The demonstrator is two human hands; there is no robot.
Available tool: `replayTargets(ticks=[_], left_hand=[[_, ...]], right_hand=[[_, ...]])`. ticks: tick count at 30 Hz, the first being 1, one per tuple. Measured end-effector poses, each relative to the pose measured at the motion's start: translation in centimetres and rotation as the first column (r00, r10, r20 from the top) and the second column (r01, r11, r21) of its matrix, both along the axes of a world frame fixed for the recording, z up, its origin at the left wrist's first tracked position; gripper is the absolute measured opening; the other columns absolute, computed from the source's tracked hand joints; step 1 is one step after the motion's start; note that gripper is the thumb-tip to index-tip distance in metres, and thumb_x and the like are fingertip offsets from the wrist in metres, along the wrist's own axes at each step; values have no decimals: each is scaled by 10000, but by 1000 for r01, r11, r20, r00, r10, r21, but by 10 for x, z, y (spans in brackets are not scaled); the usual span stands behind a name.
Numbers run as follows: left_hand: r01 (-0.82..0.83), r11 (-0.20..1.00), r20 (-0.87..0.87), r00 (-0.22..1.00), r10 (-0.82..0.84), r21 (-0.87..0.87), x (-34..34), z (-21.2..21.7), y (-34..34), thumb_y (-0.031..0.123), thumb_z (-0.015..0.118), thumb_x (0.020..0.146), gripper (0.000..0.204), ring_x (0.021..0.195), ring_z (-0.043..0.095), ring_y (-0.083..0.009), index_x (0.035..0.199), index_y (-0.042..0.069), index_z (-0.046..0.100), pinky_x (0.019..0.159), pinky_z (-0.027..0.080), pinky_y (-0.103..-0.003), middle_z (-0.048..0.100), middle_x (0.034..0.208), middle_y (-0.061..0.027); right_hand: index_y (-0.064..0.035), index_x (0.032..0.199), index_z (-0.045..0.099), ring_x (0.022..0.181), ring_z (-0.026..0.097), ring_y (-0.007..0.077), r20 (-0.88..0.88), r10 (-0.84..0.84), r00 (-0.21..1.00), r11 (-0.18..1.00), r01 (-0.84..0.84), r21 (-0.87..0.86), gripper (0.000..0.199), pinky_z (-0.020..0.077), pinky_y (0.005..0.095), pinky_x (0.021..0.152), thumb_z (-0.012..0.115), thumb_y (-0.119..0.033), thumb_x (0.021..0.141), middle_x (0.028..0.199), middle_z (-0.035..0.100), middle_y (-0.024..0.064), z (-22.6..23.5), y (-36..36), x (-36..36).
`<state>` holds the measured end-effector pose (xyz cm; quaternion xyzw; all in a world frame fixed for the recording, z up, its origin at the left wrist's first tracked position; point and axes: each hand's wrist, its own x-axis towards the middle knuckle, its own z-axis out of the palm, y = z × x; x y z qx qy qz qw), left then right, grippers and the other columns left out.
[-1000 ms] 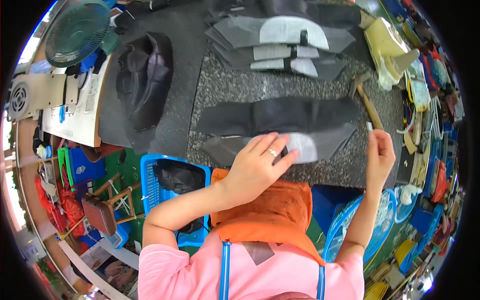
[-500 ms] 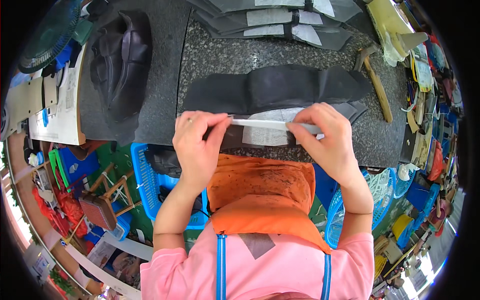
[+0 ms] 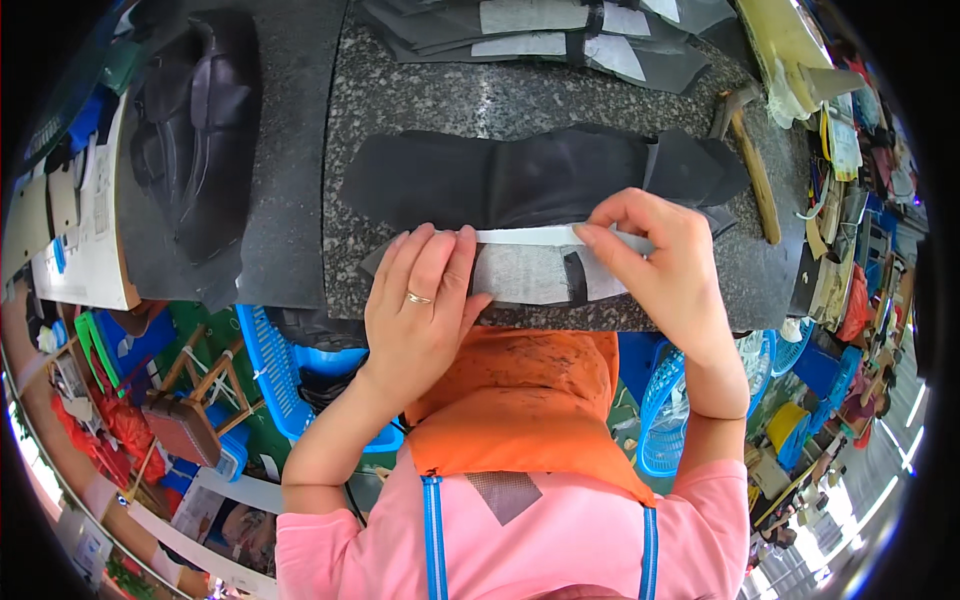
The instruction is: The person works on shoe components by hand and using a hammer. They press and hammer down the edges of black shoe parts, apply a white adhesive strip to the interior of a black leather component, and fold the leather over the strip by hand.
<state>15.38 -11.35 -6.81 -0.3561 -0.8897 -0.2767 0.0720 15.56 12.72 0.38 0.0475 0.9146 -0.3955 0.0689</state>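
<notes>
A narrow white strip of tape (image 3: 525, 236) runs along the far edge of a black sheet piece with a pale grey fabric patch (image 3: 520, 275) and a short black band. My left hand (image 3: 422, 290) lies with its fingers stretched out over the strip's left end, pressing it onto the piece. The thumb rests near the patch. My right hand (image 3: 665, 260) pinches the strip toward its right end between thumb and forefinger. Just beyond the strip lies a black leather-like piece (image 3: 570, 175) with a wavy outline, overlapping the patched one.
A hammer (image 3: 755, 175) with a wooden handle lies at the right of the speckled stone slab (image 3: 420, 100). Stacked black pieces with pale patches (image 3: 530, 45) lie at the far edge. Dark moulded leather pieces (image 3: 215, 120) lie on the left. Blue baskets (image 3: 275, 375) stand below.
The strip has come down onto the piece's far edge. My left hand has gone from pinching its end to lying flat over it. My right hand still pinches it.
</notes>
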Motion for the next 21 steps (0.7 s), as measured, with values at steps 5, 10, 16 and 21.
replayTargets(ticks=[5,10,16,21], left_hand=[[-7,997,2,1000,7,-73,0,-2,4,216,785,709,635,1163,522,-365,1276,-8,605,990,452,-479,505,1258,-138],[91,995,70,993,-94,47,1,26,45,224,799,706,665,1204,528,-370,1290,3,569,1011,452,-478,535,1314,-169],[196,973,-27,981,-194,120,-1,0,60,68,789,562,705,1110,599,-340,1243,11,616,946,506,-453,624,1186,-150],[194,973,-20,981,-193,125,-8,6,73,95,827,506,803,1026,587,-312,1278,34,613,852,494,-431,601,1115,-124]], right_hand=[[-29,836,653,690,647,339,-17,45,999,999,-45,15,144,493,395,615,708,-162,839,750,647,147,-8,14,-14],[-35,833,654,676,633,327,-112,159,981,925,-108,363,157,485,409,604,712,-181,841,767,632,122,-16,11,-7],[0,880,713,671,621,231,59,-80,995,995,77,60,126,491,327,622,704,-121,842,771,617,111,3,58,22],[-3,869,707,663,622,240,24,-168,986,979,164,117,141,487,336,614,710,-140,836,748,624,118,-11,61,23]])
